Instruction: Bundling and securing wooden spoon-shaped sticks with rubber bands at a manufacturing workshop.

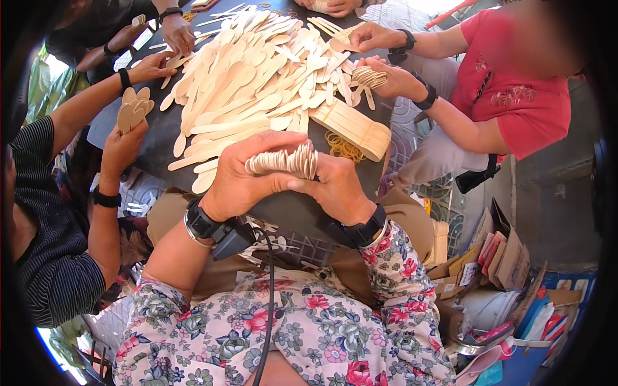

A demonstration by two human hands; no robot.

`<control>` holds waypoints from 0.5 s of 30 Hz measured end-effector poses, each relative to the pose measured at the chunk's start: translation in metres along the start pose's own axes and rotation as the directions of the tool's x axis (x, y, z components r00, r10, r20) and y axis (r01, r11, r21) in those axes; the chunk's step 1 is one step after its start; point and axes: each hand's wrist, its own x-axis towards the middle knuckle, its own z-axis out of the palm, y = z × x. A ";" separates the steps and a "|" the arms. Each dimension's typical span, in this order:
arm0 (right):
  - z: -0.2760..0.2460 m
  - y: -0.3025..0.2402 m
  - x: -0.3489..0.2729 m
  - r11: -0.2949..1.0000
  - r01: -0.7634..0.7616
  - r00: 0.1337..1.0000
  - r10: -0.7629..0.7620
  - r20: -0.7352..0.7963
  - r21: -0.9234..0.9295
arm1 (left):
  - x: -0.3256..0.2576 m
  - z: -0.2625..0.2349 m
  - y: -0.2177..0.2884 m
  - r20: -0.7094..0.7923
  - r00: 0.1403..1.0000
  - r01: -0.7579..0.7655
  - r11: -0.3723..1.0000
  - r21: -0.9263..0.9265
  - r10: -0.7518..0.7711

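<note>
On a piece of cardboard [512,257] at lower right, a white label [468,273] with marks too small to read. Above the near edge of the dark counter [290,212], pinching a bundle [281,163] of thin wooden sticks with left grip [235,174] and right grip [341,186], fingers curled round either side, thumbs close together along the near face, stick ends turned upward. Just beyond, sprawled over most of the counter, a loose heap [238,83] of wooden spoons. To the right of the heap, a neat stack [354,128] lying beside yellow rubber bands [344,148]. Hanging from the left wrist and down across the flowered shirt [328,328], a black cable [270,289]. At left, in a striped shirt [51,270], a co-worker with one hand at the heap and a fan of spoons [134,109] in the other. At right, in a red top [502,96], another co-worker with a smaller bunch [370,77] in hand. Along the far edge, more hands, partly cut off. Below at right, near the cardboard, a white bucket [492,309] and a blue crate [502,367]; behind, a grey floor [547,180].
</note>
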 end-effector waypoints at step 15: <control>0.005 -0.001 0.003 0.999 0.011 0.995 -0.016 0.100 0.050 | -0.005 0.007 0.014 -0.082 0.996 0.020 1.000 0.020 -0.018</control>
